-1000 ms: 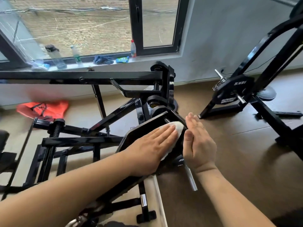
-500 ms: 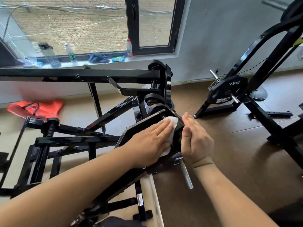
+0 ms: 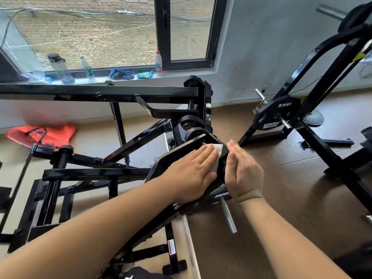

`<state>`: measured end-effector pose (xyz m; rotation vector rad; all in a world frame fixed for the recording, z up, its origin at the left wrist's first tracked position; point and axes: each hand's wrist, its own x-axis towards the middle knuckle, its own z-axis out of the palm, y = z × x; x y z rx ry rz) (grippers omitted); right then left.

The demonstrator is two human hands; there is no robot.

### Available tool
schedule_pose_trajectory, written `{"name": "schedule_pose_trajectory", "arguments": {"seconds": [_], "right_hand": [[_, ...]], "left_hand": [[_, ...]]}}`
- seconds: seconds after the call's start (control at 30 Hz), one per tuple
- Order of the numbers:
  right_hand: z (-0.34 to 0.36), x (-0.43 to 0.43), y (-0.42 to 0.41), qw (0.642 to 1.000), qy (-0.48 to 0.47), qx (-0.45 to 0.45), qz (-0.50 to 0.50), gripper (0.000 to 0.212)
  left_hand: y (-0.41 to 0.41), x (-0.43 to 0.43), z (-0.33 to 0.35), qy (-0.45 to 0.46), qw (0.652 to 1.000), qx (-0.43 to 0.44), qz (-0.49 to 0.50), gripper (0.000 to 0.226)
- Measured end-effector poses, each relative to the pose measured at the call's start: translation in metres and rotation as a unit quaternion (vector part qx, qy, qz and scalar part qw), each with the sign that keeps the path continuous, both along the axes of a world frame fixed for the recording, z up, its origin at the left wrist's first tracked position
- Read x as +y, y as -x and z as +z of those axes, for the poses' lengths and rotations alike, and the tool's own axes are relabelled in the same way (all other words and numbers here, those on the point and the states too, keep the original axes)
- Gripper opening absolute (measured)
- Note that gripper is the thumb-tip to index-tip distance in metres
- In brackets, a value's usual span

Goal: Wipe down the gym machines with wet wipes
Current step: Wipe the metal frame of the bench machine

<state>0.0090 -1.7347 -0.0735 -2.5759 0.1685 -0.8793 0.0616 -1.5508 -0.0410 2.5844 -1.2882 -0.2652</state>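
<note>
**Wipe pinned on one panel, most of the gym not yet touched**

At far left, an orange bag [image 3: 46, 133] lies on the floor by the wall, and bottles [image 3: 60, 67] stand on the window sill [image 3: 181, 73] above it. Neither is part of the job.

The near machine [image 3: 100, 93] fills the left and middle of the view with black beams and braces. The left hand [image 3: 193, 174] lies flat on its tilted black panel [image 3: 175, 156] with the fingers straight and together. It presses the white wet wipe [image 3: 217, 153] against the panel's upper right end. Just beside it, the right hand [image 3: 243, 174] has straight, closed-up fingers set edge-on against the end of the panel. It appears to brace the panel and hold nothing, though its palm side faces away.

Below the hands a chrome peg [image 3: 228, 218] sticks out, and further right a weight plate [image 3: 275, 115] hangs on the second machine [image 3: 332, 160].

Judging by where the wipe sits, the work is early or in the middle. Only this panel is being wiped, and the frame, the peg and the second machine look like work left to do. No wet sheen shows which surfaces are already clean.

Most of the wipe is hidden under the fingers, so its size and how dirty it is cannot be judged. Both machines run out of the view, and no pack of wipes can be clearly made out.
</note>
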Motion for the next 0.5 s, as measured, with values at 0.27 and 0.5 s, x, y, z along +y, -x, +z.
{"name": "schedule_pose_trajectory", "arguments": {"seconds": [0.27,0.5], "right_hand": [[-0.001,-0.001,-0.001,1.000,0.016,-0.022,0.004,0.066],[0.001,0.001,-0.001,1.000,0.018,-0.018,0.001,0.065]], "left_hand": [[-0.010,0.004,-0.008,-0.001,1.000,-0.007,-0.031,0.067],[-0.033,-0.046,0.005,0.006,0.998,0.055,-0.007,0.063]]}}
